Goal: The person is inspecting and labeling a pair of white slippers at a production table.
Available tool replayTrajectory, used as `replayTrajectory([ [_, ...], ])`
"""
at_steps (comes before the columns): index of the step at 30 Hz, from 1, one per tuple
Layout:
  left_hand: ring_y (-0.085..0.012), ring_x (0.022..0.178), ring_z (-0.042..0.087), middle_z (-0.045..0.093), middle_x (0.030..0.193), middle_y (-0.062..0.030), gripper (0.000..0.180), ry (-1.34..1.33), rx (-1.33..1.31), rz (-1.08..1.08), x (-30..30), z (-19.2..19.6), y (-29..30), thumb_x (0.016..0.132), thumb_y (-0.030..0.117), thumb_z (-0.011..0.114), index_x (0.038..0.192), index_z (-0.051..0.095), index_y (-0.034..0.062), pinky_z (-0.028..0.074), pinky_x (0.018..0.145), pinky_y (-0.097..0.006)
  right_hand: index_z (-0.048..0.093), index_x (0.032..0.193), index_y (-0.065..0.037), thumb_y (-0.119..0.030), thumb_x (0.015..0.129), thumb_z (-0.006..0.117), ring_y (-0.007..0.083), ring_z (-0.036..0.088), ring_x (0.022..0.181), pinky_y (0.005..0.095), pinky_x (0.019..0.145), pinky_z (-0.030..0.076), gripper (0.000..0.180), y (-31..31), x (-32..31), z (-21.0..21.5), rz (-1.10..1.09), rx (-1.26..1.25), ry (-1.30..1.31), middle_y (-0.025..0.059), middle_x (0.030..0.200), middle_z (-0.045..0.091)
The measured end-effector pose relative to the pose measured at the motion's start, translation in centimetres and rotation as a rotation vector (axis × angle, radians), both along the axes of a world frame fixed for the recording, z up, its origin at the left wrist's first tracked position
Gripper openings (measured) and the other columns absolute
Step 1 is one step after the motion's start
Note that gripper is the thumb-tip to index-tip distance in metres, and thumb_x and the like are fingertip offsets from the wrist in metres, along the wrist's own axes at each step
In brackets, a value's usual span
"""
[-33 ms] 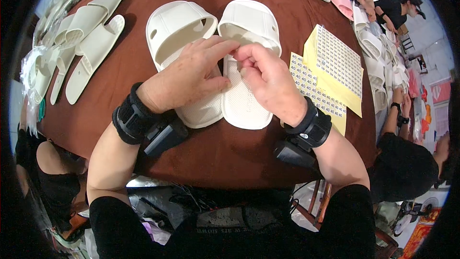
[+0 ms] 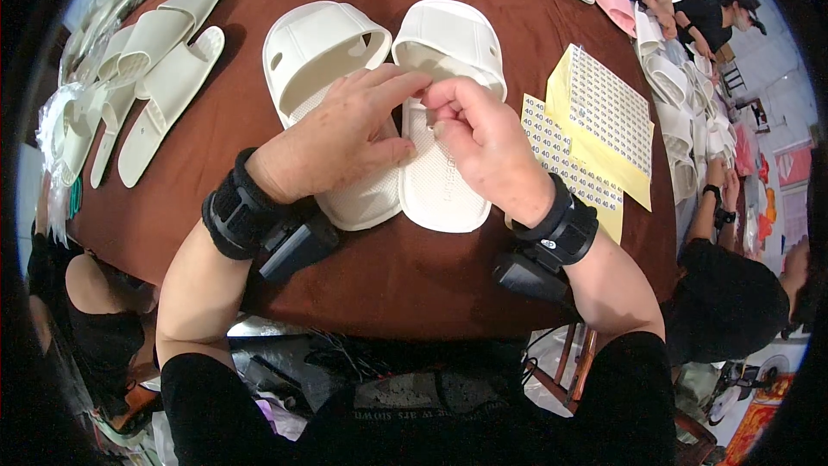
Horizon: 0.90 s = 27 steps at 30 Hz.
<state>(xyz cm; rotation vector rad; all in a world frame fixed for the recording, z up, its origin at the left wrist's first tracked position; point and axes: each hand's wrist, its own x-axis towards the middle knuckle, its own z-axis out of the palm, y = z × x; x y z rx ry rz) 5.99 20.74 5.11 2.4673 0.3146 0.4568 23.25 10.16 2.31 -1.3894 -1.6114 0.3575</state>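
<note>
A pair of off-white slippers lies in front of me with the toe straps at the far end: a left slipper (image 2: 328,34) and a right slipper (image 2: 450,39). Across the left slipper's opening stretches my left hand (image 2: 341,134), its fingers extended and the thumb pointing at the right slipper. My right hand (image 2: 496,151) is over the right slipper's insole, thumb and fingers pinched together. Whatever may be between those fingertips is hidden. The fingertips of both hands almost meet near the right slipper's opening. Yellow-backed sticker sheets (image 2: 604,108) with rows of small printed labels overlap beside my right hand.
A brown cloth (image 2: 379,280) covers the round table. More off-white slippers (image 2: 177,95) and clear plastic bags (image 2: 65,134) sit at the left. Along the right edge are piled slippers (image 2: 677,82) and a pink one (image 2: 614,7). Other people work around the table.
</note>
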Motion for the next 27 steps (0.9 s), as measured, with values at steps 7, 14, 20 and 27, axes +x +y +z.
replayTrajectory([
  [7, -0.0366, 0.116, 0.049, 0.052, 0.125, -0.0185, 0.063, 0.001, 0.019, 0.0, -0.2, -0.3, 0.3, 0.076, 0.01, 0.07, 0.134, 0.045, 0.004, 0.039, 0.1, -0.039, 0.054, 0.102, -0.001, 0.002, 0.085, 0.053, 0.0175, 0.059, 0.078, 0.0308, 0.072, 0.049, 0.017, -0.9, 0.5, 1.4, 0.011, -0.119, 0.197, 0.0089, 0.085, 0.06],
  [14, -0.0332, 0.116, 0.051, 0.052, 0.125, -0.0173, 0.051, -0.031, 0.01, -0.037, -0.2, -0.4, 0.2, 0.078, 0.008, 0.068, 0.126, 0.053, 0.003, 0.04, 0.099, -0.037, 0.055, 0.101, -0.001, 0.003, 0.082, 0.056, 0.0073, 0.053, 0.077, 0.0213, 0.068, 0.044, 0.019, -1.9, 1.7, 3.6, -0.048, -0.112, 0.229, 0.0019, 0.084, 0.057],
  [20, -0.0289, 0.116, 0.051, 0.051, 0.125, -0.0144, 0.039, -0.027, 0.011, -0.121, 0.2, -0.2, 0.4, 0.079, 0.007, 0.066, 0.117, 0.06, 0.0022, 0.04, 0.098, -0.035, 0.054, 0.103, -0.001, 0.0, 0.081, 0.057, 0.0057, 0.053, 0.075, 0.0204, 0.066, 0.043, 0.022, -3.5, 3.9, 6.8, -0.101, -0.007, 0.225, -0.0002, 0.083, 0.058],
  [27, -0.0293, 0.118, 0.048, 0.05, 0.126, -0.0143, 0.038, 0.049, -0.034, -0.071, 0.2, 0.0, 0.0, 0.079, 0.009, 0.067, 0.116, 0.06, 0.0035, 0.037, 0.101, -0.035, 0.055, 0.102, 0.0, 0.003, 0.083, 0.055, 0.0082, 0.053, 0.076, 0.0231, 0.068, 0.043, 0.019, -4.5, 5.0, 7.8, 0.013, -0.079, 0.075, 0.0017, 0.082, 0.056],
])
